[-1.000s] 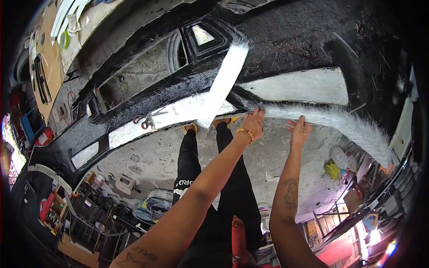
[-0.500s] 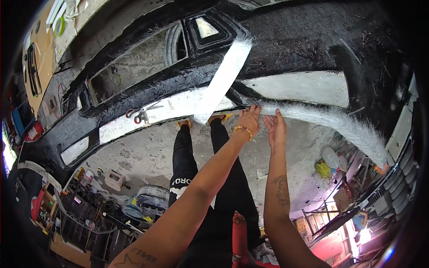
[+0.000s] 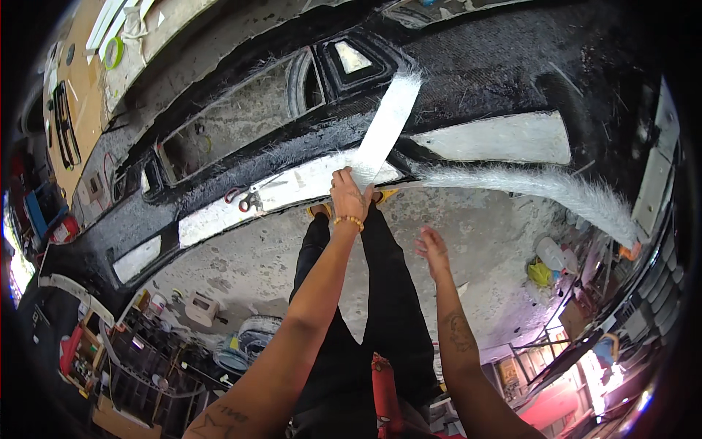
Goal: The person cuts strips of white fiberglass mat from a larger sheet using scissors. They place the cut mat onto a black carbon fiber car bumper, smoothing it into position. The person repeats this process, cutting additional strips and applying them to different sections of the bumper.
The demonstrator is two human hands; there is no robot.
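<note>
A large black moulded panel (image 3: 482, 66) with rough, fibrous patches and window-like openings lies before me. Across it slants a white fibreglass strip (image 3: 391, 117), frayed at its far end. My left hand (image 3: 349, 199), with a beaded bracelet at the wrist, is closed on the strip's near end at the panel's edge. My right hand (image 3: 433, 250) hangs over the floor, fingers loosely bent and holding nothing. Another fuzzy fibreglass strip (image 3: 541, 181) follows the panel's curved edge on the right. Scissors (image 3: 250, 201) with dark and red handles rest on a white section left of my left hand.
Grey concrete floor (image 3: 482, 249) lies under the panel edge, where my feet stand. A white container (image 3: 550, 253) and a yellow bag (image 3: 540, 274) are at right. A stool (image 3: 202, 309) and cluttered racks stand lower left. Green tape (image 3: 113, 53) sits far left.
My left hand has moved left from the curved strip to the near end of the slanting strip. My right hand has left the panel edge and drawn back toward me.
</note>
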